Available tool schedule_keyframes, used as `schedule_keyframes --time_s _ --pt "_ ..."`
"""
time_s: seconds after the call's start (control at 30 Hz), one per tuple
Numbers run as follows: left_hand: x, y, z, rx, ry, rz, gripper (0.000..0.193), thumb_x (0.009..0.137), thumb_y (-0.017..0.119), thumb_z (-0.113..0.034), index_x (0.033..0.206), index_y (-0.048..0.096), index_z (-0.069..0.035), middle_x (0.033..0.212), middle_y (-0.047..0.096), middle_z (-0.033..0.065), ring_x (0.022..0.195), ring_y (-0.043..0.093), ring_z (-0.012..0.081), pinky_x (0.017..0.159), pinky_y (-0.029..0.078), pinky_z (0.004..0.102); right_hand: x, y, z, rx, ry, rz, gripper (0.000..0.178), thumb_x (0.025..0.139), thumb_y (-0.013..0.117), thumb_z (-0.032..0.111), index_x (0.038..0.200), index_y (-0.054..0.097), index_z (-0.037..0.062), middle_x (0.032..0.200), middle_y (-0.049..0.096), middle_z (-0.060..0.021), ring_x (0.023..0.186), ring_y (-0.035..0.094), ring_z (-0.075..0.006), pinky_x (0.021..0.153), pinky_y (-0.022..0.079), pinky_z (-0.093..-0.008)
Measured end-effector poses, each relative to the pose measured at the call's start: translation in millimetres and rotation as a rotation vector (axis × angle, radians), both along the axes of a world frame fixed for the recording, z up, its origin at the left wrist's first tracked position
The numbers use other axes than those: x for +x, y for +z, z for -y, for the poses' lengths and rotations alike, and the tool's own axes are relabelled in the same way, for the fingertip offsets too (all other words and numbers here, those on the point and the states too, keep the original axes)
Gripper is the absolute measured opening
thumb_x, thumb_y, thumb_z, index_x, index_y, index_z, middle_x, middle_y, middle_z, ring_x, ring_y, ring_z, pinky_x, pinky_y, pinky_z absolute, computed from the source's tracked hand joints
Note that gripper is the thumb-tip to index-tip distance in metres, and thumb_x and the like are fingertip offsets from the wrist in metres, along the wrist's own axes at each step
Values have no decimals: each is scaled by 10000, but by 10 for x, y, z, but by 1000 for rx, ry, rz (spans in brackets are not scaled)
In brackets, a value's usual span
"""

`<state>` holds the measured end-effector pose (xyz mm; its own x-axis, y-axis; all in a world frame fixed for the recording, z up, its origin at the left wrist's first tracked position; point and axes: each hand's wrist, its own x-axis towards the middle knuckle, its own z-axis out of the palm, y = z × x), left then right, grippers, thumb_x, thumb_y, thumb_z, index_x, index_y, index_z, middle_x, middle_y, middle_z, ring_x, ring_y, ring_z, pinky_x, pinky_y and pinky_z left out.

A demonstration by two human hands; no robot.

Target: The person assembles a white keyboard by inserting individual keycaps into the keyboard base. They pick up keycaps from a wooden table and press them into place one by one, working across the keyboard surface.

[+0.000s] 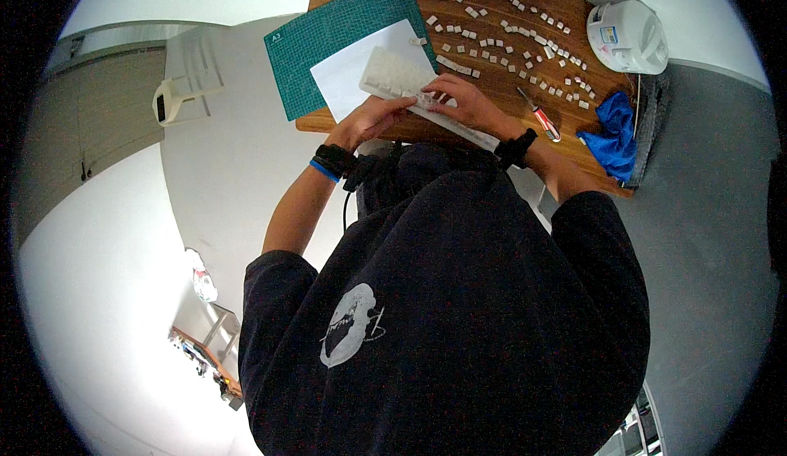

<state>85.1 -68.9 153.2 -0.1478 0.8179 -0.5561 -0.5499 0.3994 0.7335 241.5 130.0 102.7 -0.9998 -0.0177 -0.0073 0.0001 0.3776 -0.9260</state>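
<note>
A white keyboard (393,73) lies slantwise near the front edge of the wooden table (484,40), partly on a white sheet of paper (336,77). Most of its top appears bare of keycaps. My left hand (377,116) grips its near edge, thumb pointing right along it. Over the middle of the keyboard my right hand (459,102) is bent, its fingertips drawn together on the keys. Whatever sits between those fingertips is too small to make out. Many loose white keycaps (512,28) stand in rows to the right, beyond my right hand.
A green cutting mat (291,63) lies under the paper. Right of my right hand is a red-and-white handled screwdriver-like tool (545,122). A crumpled blue cloth (611,136) hangs at the table's right edge. The white lidded tub (630,36) stands at the far right, and a pale chair (168,102) at left.
</note>
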Motion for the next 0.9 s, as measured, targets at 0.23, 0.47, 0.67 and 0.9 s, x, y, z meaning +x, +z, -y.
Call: schedule_keyframes --time_s 0.23,0.47,0.67,0.9 --pt "-76 -160 -29 -168 -43 -21 449 908 708 -211 1281 591 10 1321 605 124 1198 590 229 1019 498 354 53 74 51 76 -57 -50 278 910 625 109 1182 675 83 1111 702 -128 990 687 -283 882 542 -374" --pt "-103 -221 -40 -207 -47 -55 470 838 785 -191 1245 611 -31 1248 646 102 1097 639 223 954 543 354 12 55 42 93 -7 -34 293 851 685 91 1144 693 88 1089 718 -118 958 699 -282 849 547 -378" --pt "-89 -169 -51 -212 -16 -33 490 828 786 -140 1265 592 -35 1250 647 106 1102 641 232 961 543 363 -143 53 -50 26 78 -3 244 854 736 82 1069 627 52 986 662 -79 915 657 -206 819 536 -347" --pt "-89 173 0 -132 -164 -271 339 902 711 -183 1200 658 -30 1273 640 112 1129 631 225 966 529 348 -193 -47 -96 -48 147 54 246 893 700 226 1042 606 54 1001 634 -121 936 627 -284 824 501 -410"
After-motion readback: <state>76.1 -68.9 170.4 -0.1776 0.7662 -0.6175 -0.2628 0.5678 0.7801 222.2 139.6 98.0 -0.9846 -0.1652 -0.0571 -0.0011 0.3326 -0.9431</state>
